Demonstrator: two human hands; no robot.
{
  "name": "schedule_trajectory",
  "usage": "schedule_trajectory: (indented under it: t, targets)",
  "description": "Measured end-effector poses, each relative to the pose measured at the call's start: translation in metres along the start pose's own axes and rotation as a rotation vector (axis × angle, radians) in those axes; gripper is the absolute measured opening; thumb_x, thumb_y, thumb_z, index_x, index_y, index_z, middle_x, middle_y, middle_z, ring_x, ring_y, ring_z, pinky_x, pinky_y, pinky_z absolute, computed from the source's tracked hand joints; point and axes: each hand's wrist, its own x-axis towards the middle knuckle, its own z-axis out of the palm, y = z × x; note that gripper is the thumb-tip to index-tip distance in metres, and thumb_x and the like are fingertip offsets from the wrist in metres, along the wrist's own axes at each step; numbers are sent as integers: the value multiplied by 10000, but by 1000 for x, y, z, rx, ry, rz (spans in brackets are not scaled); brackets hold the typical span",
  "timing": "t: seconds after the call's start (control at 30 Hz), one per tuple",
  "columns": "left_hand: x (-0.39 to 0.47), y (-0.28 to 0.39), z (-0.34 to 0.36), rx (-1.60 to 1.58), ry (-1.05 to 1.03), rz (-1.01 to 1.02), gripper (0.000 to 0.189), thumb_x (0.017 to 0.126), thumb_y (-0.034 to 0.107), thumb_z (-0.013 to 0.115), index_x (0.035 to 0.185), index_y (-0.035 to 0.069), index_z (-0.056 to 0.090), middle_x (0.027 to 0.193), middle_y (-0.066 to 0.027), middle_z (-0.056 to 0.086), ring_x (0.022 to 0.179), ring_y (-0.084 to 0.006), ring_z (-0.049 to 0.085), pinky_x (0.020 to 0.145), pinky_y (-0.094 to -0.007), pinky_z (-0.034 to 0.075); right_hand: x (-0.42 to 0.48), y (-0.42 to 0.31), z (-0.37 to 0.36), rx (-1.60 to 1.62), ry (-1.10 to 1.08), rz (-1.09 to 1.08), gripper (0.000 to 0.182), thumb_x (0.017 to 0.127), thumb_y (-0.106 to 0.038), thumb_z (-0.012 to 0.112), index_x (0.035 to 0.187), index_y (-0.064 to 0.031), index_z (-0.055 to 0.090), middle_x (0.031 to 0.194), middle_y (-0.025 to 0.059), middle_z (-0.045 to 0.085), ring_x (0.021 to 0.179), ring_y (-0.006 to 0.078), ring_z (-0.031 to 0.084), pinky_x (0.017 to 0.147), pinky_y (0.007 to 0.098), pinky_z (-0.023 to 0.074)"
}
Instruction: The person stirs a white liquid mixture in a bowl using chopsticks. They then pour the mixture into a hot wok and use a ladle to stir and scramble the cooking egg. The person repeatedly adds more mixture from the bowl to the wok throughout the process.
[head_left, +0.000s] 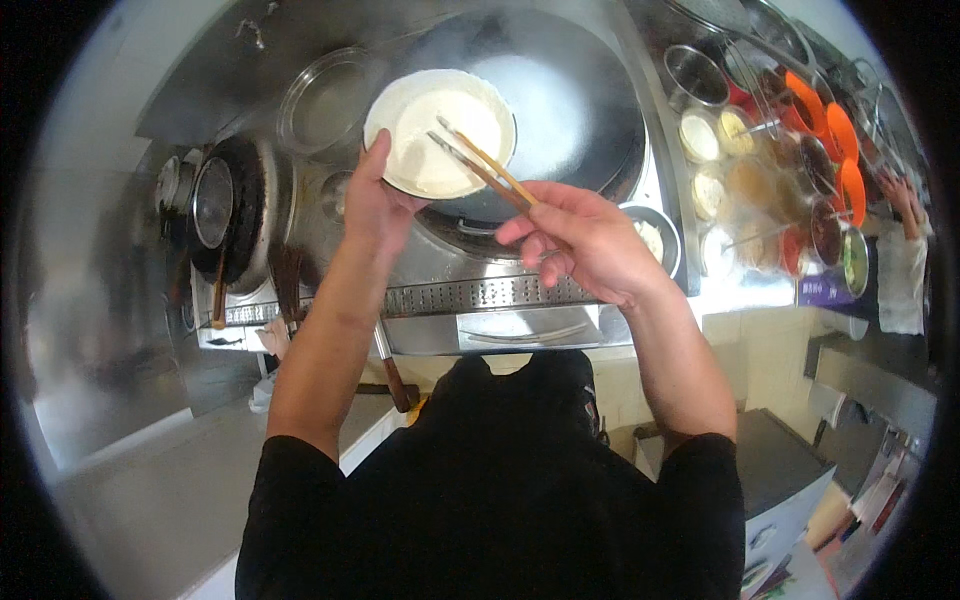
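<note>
My left hand (379, 191) grips a white-lined bowl (375, 101) by its near left side, the thumb over the rim. Pale, creamy batter (435, 161) lies inside it. Between the thumb and fingers of my right hand (589, 229) is a pair of wooden chopsticks (491, 169), their tips coated white and pointing down over the bowl's middle. Whether the tips touch the batter is hard to tell. Below and behind the bowl spreads a large, round, dark griddle (592, 97) with a bright sheen. A small metal bowl (670, 238) with pale contents is partly covered by my right hand.
To the right stand several tubs of sauces and toppings (709, 191), some with spoons, beside orange containers (840, 131). A strainer (214, 202) rests over a dark pan (251, 247) on the left. A clear round basin (330, 101) sits left of the griddle. Another person's hands (900, 199) show far right.
</note>
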Motion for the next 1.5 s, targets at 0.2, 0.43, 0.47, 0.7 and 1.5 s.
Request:
schedule_trajectory:
  t: [0.2, 0.43, 0.47, 0.7, 1.5]
  targets:
    - [-13, 10, 15, 82, 170, 81, 521, 970, 361, 543, 1390, 92, 393, 1323, -101, 547, 1166, -251, 579, 965, -438, 483, -22, -28, 5, -1269, 239, -220, 191, 947, -150, 510, 1076, -29, 583, 863, 234, 646, 783, 405, 634, 676, 498, 497]
    - [-8, 26, 21, 205, 189, 102, 515, 960, 369, 561, 1366, 99, 397, 1320, -102, 534, 1175, -251, 570, 942, -456, 493, -13, 21, -12, -1294, 437, -568, 225, 925, -126, 570, 1132, -42, 602, 911, 181, 686, 783, 361, 670, 671, 442, 552]
    - [-7, 27, 20, 222, 192, 94, 517, 959, 371, 564, 1364, 97, 397, 1316, -104, 535, 1179, -253, 567, 939, -460, 495, -10, 25, -13, -1308, 455, -575, 216, 919, -122, 580, 1116, -39, 610, 903, 173, 687, 763, 354, 670, 644, 445, 549]
    - [9, 28, 14, 274, 204, 52, 480, 961, 356, 551, 1359, 118, 428, 1160, -41, 601, 967, -129, 632, 618, -243, 503, 6, 31, -42, -1331, 520, -565, 221, 903, -132, 602, 1117, -84, 620, 881, 146, 689, 743, 336, 671, 613, 431, 544]
    - [6, 28, 16, 178, 264, -30, 515, 959, 385, 543, 1364, 73, 473, 1305, -92, 576, 1167, -265, 575, 949, -480, 477, -2, 16, -53, -1283, 462, -664, 180, 880, -128, 640, 1054, -83, 639, 818, 111, 685, 704, 298, 673, 580, 391, 547]
